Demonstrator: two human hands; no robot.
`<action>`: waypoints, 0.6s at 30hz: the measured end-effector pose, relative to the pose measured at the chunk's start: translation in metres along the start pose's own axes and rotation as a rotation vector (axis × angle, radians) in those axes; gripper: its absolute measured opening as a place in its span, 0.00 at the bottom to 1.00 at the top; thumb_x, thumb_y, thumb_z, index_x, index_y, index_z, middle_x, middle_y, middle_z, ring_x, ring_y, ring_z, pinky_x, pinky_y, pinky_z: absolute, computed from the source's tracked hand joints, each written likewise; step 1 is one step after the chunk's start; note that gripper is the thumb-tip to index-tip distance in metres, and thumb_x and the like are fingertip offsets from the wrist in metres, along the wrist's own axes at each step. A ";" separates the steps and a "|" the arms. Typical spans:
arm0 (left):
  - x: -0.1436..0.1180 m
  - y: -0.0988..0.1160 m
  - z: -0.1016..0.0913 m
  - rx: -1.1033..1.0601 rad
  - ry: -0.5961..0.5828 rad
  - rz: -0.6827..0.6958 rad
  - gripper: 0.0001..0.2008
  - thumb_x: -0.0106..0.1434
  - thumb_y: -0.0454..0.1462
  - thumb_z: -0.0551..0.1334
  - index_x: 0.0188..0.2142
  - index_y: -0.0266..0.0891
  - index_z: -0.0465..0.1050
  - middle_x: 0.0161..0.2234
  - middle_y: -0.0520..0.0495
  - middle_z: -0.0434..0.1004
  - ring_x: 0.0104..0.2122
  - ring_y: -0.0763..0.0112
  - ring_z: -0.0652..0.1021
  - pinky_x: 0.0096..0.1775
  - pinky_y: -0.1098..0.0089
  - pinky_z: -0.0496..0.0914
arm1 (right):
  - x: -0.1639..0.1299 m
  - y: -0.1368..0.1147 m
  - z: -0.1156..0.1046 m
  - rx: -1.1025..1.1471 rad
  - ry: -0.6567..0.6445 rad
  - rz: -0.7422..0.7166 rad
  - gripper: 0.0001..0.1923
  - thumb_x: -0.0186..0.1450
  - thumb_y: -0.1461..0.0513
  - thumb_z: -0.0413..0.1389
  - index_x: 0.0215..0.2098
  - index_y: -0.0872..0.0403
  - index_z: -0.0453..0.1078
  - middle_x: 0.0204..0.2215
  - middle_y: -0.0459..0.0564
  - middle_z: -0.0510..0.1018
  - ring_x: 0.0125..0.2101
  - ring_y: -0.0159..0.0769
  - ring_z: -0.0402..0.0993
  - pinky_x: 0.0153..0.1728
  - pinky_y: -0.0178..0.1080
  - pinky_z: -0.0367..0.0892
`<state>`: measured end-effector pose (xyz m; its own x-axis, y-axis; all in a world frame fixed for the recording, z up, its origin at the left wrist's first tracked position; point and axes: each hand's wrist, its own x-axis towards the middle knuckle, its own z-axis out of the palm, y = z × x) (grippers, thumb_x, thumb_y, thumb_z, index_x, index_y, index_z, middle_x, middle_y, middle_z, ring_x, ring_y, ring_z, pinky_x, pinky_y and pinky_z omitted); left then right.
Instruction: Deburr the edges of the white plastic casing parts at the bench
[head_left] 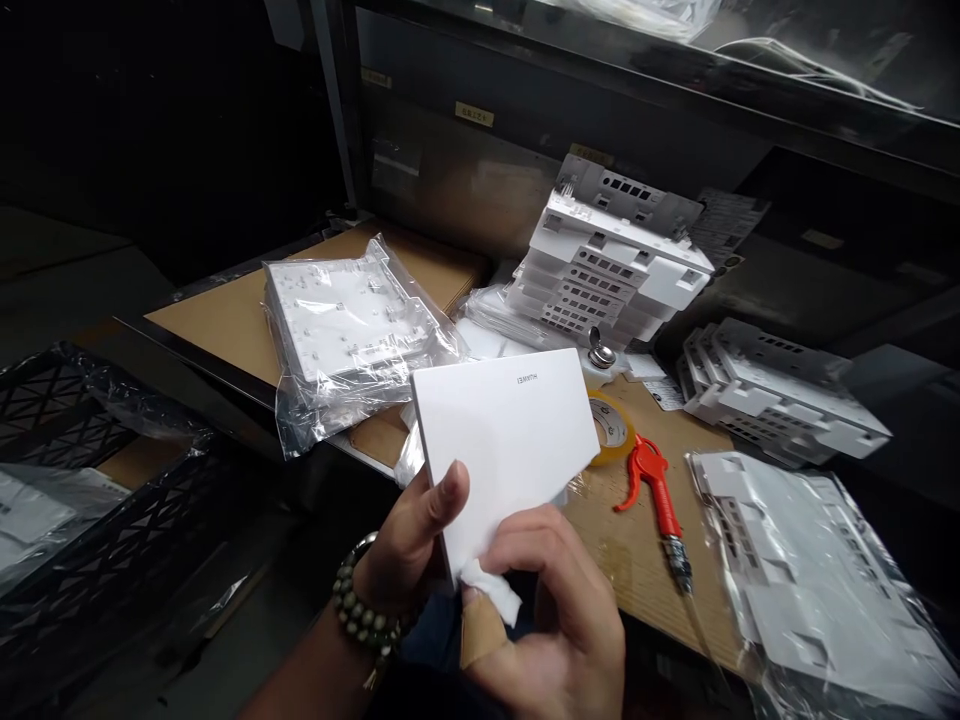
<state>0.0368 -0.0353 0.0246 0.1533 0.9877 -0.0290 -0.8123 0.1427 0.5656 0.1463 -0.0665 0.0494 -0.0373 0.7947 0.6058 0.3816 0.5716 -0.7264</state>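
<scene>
A flat white plastic housing (510, 430), with HUAWEI lettering upside down near its far edge, is tilted up in front of me. My left hand (412, 530) grips its left edge, thumb on the face and the other fingers hidden behind. Pinched in my right hand (555, 610) is a small white wad of cloth or tissue (495, 590), which touches the housing's lower left corner. The right thumb has a tan covering on it. Just beyond the housing lie a roll of yellow tape (611, 428) and a red air blow gun (654, 480) with its hose.
Stacked white housings (600, 270) stand at the back, with a smaller stack (780, 385) to the right. Bagged housings (352, 320) lie on cardboard (202, 315) at left; more bagged parts (810, 560) lie front right. A metal-lidded bottle (600, 355) stands behind the tape. A black crate (112, 530) sits lower left.
</scene>
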 end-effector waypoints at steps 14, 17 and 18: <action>0.002 -0.004 -0.004 0.119 -0.053 -0.016 0.29 0.66 0.50 0.67 0.62 0.42 0.71 0.59 0.42 0.77 0.65 0.44 0.69 0.65 0.54 0.65 | -0.001 0.003 -0.006 0.035 -0.039 0.043 0.10 0.56 0.72 0.58 0.30 0.52 0.68 0.26 0.43 0.72 0.26 0.30 0.71 0.27 0.33 0.65; 0.003 -0.004 -0.005 0.132 -0.097 -0.027 0.28 0.67 0.50 0.65 0.63 0.42 0.70 0.58 0.42 0.77 0.64 0.45 0.70 0.64 0.54 0.66 | -0.001 0.004 -0.008 0.044 -0.048 0.071 0.11 0.55 0.73 0.57 0.31 0.51 0.68 0.27 0.42 0.72 0.27 0.30 0.71 0.28 0.34 0.65; 0.003 -0.004 -0.005 0.132 -0.100 -0.029 0.28 0.68 0.50 0.65 0.63 0.42 0.70 0.58 0.42 0.77 0.64 0.45 0.71 0.64 0.54 0.67 | -0.001 0.004 -0.008 0.047 -0.056 0.082 0.11 0.55 0.73 0.57 0.31 0.51 0.67 0.27 0.42 0.72 0.27 0.30 0.71 0.28 0.34 0.65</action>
<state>0.0376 -0.0329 0.0179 0.2360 0.9712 0.0313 -0.7265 0.1550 0.6694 0.1556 -0.0668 0.0480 -0.0595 0.8488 0.5253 0.3419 0.5118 -0.7882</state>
